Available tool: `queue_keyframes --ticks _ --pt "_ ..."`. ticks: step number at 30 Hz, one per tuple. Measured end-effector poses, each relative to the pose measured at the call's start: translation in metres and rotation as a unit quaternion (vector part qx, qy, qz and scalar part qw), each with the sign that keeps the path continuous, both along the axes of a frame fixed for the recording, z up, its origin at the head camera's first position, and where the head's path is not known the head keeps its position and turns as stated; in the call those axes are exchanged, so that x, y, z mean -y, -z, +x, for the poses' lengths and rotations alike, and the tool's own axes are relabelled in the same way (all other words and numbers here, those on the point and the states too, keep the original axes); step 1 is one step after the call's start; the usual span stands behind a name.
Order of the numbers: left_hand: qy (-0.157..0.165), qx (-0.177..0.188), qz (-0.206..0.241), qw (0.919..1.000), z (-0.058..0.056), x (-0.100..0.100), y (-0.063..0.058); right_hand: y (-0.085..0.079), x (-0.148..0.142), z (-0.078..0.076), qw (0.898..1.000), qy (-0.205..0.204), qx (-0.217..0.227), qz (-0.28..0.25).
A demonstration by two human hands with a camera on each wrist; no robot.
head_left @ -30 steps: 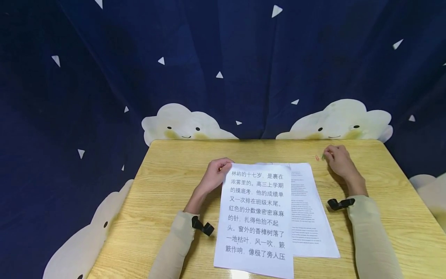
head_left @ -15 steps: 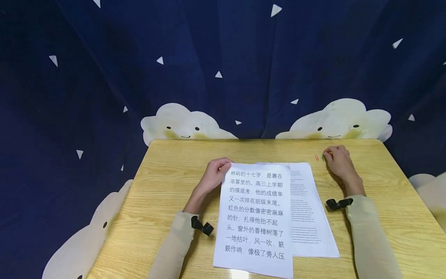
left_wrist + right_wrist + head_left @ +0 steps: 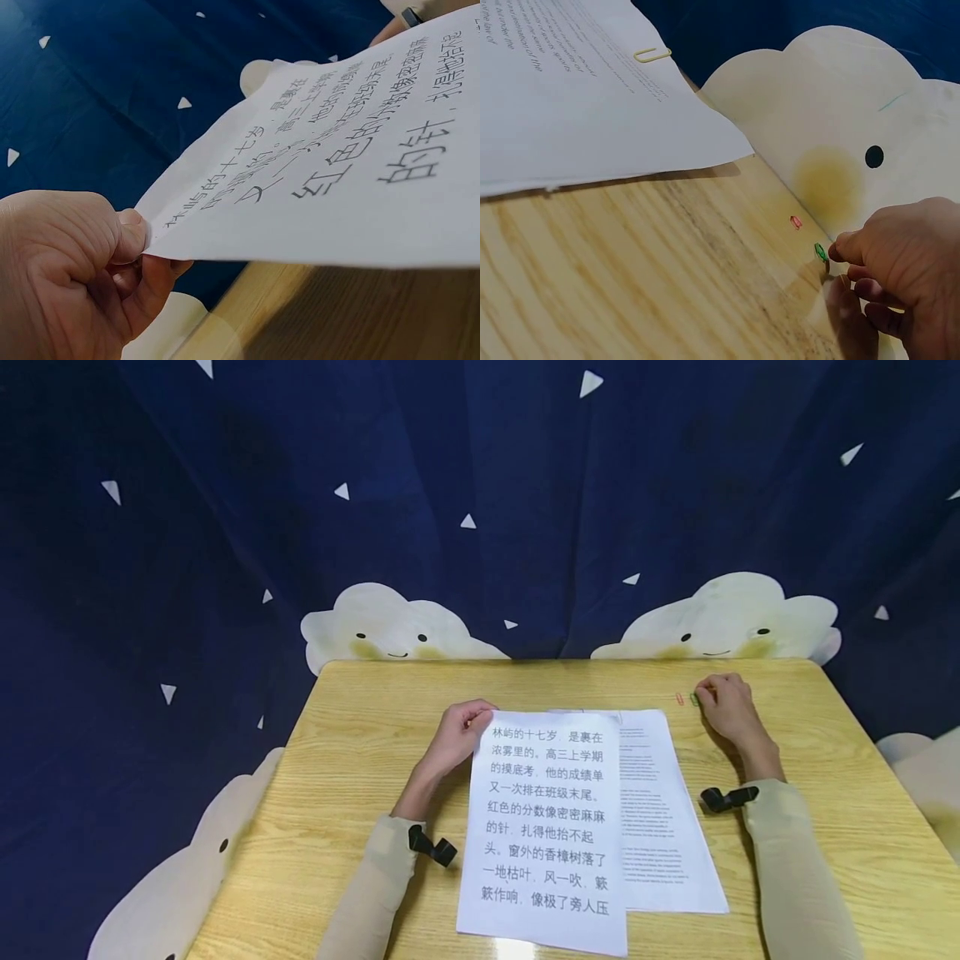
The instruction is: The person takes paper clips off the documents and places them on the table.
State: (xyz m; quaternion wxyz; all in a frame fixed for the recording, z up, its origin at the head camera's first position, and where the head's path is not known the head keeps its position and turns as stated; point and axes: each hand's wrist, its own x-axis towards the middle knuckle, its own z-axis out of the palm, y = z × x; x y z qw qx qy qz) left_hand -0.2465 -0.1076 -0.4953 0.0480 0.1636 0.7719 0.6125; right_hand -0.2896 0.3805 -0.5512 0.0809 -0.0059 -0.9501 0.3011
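Note:
My left hand (image 3: 459,731) pinches the top left corner of a white sheet of paper (image 3: 543,827) printed with large Chinese characters; the left wrist view shows thumb and fingers on that corner, the sheet tilted up. Beneath and to its right lie papers (image 3: 670,827) with small English text, partly covered. A yellow paper clip (image 3: 652,55) sits on their edge in the right wrist view. At the back right, my right hand (image 3: 729,706) has its curled fingertips at one end of a green paper clip (image 3: 820,252). A red paper clip (image 3: 796,222) lies just left of it.
The wooden table (image 3: 360,760) ends at a dark blue curtain (image 3: 525,527) with white triangles and cloud shapes. Black wrist straps with small cameras (image 3: 433,845) sit on both forearms.
The green paper clip, slanted at my right fingertips earlier, now appears lower and flatter beside the red one. My left hand stays on the sheet's corner. The whole view has shifted slightly.

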Motion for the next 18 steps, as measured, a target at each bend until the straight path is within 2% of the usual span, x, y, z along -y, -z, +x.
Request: queue_keyframes --ticks 4,11,18 --pt "-0.011 0.000 -0.001 0.9999 -0.001 0.004 -0.001 -0.002 -0.001 -0.001 1.000 -0.006 -0.007 -0.008" --pt "-0.028 0.001 0.002 0.9996 -0.006 0.009 0.006 -0.006 -0.009 0.007 0.999 -0.010 -0.012 -0.034" --pt "-0.071 -0.017 -0.009 0.9973 -0.013 0.029 0.009 -0.013 -0.007 0.006 0.999 -0.018 -0.030 -0.042"
